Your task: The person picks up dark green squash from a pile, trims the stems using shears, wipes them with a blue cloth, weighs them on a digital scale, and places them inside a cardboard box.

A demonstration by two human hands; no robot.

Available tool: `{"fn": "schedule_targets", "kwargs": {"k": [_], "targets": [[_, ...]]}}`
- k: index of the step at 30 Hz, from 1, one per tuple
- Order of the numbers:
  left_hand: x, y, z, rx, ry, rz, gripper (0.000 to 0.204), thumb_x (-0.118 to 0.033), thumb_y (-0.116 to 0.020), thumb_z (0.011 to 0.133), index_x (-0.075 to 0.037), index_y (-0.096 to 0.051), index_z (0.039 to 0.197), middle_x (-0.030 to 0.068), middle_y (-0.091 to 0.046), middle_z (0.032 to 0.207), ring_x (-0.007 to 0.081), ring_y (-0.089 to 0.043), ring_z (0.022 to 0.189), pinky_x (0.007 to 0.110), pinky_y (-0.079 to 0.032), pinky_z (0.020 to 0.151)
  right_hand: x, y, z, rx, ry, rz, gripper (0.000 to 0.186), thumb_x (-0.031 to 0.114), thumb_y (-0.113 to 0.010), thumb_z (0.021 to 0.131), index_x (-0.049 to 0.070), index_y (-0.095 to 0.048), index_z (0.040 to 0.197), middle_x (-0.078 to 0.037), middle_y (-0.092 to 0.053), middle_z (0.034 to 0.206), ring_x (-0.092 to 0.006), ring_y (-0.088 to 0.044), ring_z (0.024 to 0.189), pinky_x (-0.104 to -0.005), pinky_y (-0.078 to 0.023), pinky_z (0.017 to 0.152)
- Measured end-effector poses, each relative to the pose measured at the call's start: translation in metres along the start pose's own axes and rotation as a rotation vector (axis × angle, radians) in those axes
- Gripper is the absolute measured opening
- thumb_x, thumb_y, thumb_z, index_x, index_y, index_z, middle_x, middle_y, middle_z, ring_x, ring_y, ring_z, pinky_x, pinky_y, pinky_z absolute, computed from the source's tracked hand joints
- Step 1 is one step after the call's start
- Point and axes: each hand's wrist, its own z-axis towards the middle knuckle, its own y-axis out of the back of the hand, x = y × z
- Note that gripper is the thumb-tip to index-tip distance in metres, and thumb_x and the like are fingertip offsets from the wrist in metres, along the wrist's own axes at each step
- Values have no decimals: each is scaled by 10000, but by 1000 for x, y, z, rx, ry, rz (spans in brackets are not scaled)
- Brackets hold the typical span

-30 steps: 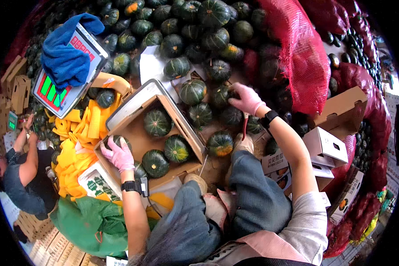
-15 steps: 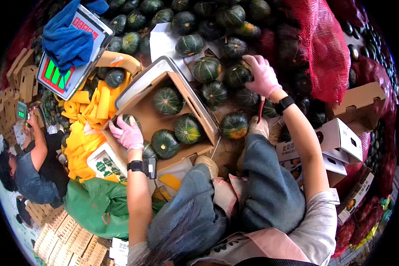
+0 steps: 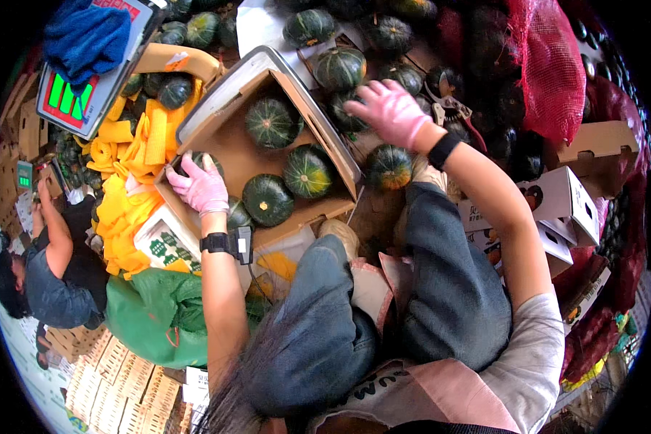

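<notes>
My left hand (image 3: pixel 199 186), in a pink glove, lies with spread fingers over the left edge of an open cardboard box (image 3: pixel 228 137). A partly hidden green pumpkin (image 3: pixel 216 165) shows beside its fingers. Inside the box sit more dark green pumpkins, including a striped one (image 3: pixel 273 123), an orange-flecked one (image 3: pixel 309 171) and a rounder one (image 3: pixel 267 200). My gloved right hand (image 3: pixel 392 114) is open beyond the box's right side, its fingertips over a pumpkin (image 3: pixel 342 110) in the pile. Below it rests a pumpkin with an orange patch (image 3: pixel 390 167).
Red-handled pruning shears (image 3: pixel 456 114) lie right of my right hand. A scale (image 3: pixel 98 69) with a blue cloth (image 3: pixel 87 40) stands at upper left, above yellow foam strips (image 3: pixel 126 210). Red mesh sacks (image 3: pixel 550 72) and white cartons (image 3: pixel 560 199) are at right. Another person (image 3: pixel 61 267) works at far left.
My right hand has moved left and slightly down, from a pumpkin further right. The shears have come into sight. The view has shifted a little; my left hand stays at the box's left edge.
</notes>
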Motion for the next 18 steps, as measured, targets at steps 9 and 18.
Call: {"fn": "schedule_targets", "kwargs": {"k": [9,18], "targets": [[-5,2,-1,7,-29,-35,459,-434,-599,840,-202,-469,1214,219,-297,1351,408,-323,1241,515,-363,973,16,-20,38,87,-303,99,713,311,-794,597,262,-478,1233,-225,-479,1176,-378,-477,1136,-481,-345,979],[-9,11,1,-51,15,-36,488,-360,-671,794,-179,-470,1201,228,-336,1314,421,-384,1184,506,-363,970,67,75,-17,-682,214,631,791,248,-791,466,139,-487,1188,-194,-464,1163,-381,-495,1001,-455,-443,848]]}}
